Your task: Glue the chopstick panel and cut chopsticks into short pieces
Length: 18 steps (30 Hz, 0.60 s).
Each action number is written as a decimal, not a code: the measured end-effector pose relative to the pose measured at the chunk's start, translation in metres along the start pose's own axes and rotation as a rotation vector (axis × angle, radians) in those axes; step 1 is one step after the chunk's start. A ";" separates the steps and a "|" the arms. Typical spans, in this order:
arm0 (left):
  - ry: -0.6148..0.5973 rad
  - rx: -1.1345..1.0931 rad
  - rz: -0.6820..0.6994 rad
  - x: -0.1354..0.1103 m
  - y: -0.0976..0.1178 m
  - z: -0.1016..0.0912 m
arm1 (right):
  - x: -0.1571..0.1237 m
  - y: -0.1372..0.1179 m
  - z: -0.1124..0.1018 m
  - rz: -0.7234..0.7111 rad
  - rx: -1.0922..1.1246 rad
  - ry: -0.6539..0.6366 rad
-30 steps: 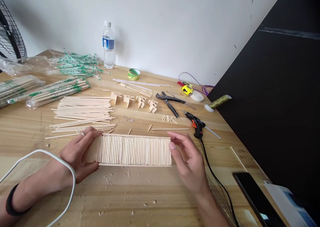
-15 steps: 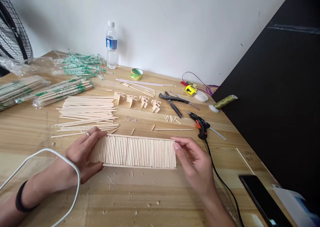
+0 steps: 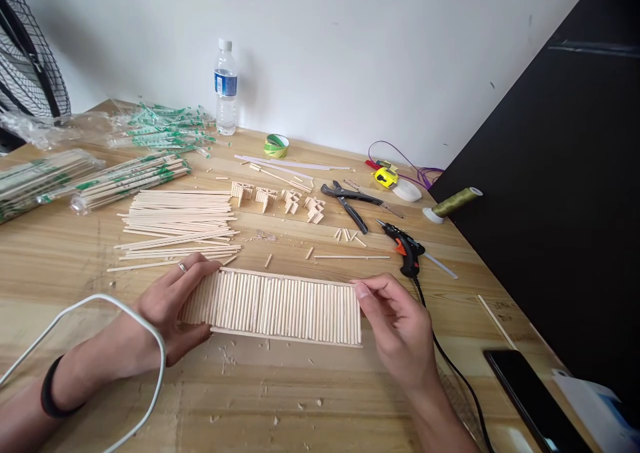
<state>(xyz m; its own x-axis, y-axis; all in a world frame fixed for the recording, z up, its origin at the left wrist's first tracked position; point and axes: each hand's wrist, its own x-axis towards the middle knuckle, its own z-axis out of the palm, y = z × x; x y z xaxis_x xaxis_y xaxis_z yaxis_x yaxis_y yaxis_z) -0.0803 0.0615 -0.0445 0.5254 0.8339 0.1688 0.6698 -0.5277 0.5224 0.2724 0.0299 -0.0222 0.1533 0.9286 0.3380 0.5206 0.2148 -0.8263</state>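
Observation:
A long panel of short wooden sticks, laid side by side between two long edge sticks, is held above the table by both hands. My left hand wraps around its left end, fingers over the top edge and thumb below. At the upper right corner, my right hand pinches the panel between thumb and fingers. Beyond it lie a pile of loose wooden sticks and several small stepped stick pieces. A black hot glue gun rests past my right hand.
Black cutting pliers, a yellow tape measure and a thread spool lie at the right. Bagged sticks and a water bottle are at the back left. A phone sits near right; a white cable loops by my left arm.
The panel's right end has dipped slightly, and its right side has shifted a little right with my right hand. Both hands keep their hold. The whole view has shifted slightly.

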 end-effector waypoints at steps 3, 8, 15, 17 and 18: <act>-0.021 0.002 -0.021 0.001 -0.001 0.000 | 0.000 0.001 0.000 0.004 0.000 -0.001; -0.007 0.062 -0.026 0.001 -0.008 0.004 | 0.003 0.006 0.003 0.034 0.034 -0.003; 0.072 0.171 0.052 0.003 -0.007 -0.003 | 0.011 0.008 0.006 0.041 0.131 0.020; 0.070 0.208 0.090 0.006 0.000 -0.010 | 0.015 0.009 0.006 0.036 0.140 0.042; 0.061 0.222 0.104 0.007 0.004 -0.013 | 0.017 0.011 0.006 0.035 0.142 0.054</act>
<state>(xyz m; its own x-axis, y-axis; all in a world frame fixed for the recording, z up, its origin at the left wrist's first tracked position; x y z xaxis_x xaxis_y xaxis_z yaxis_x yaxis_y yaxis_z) -0.0810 0.0678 -0.0305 0.5690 0.7782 0.2658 0.7163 -0.6278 0.3047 0.2755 0.0498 -0.0280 0.2164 0.9193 0.3287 0.3908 0.2269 -0.8921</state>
